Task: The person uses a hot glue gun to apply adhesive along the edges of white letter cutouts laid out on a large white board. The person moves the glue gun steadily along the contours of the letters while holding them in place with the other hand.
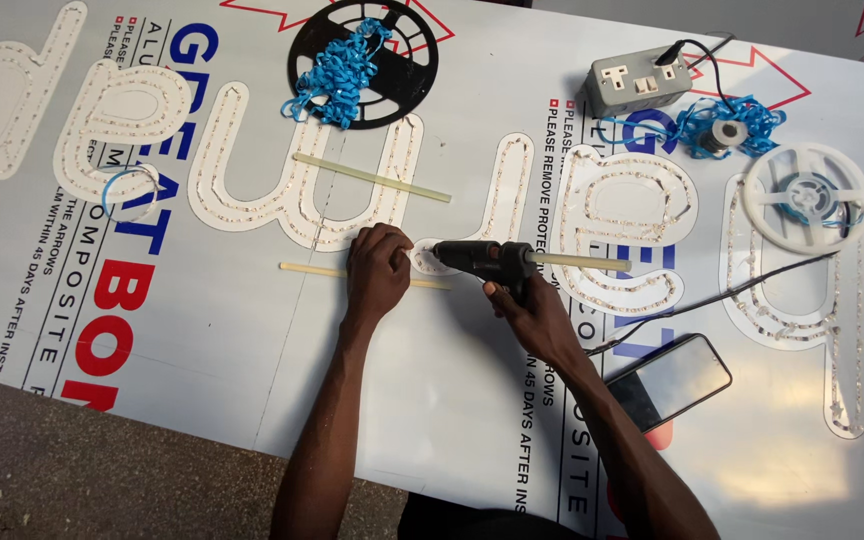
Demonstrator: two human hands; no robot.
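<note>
Gripping a black glue gun [487, 260], the right hand [532, 315] is clamped round its handle, nozzle at a white letter channel [422, 255] mid-panel, where the left hand [377, 270] presses flat, holding nothing. Letters toward the sign panel's [402, 400] left edge look lined with strip (others too small to tell); blue wire [337, 70] fills the black reel [362, 60] at the far edge.

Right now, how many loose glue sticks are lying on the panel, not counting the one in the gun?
2. One pale translucent glue stick lies above the left hand; another pale stick runs under that hand. More may be hidden beneath the arms.
</note>
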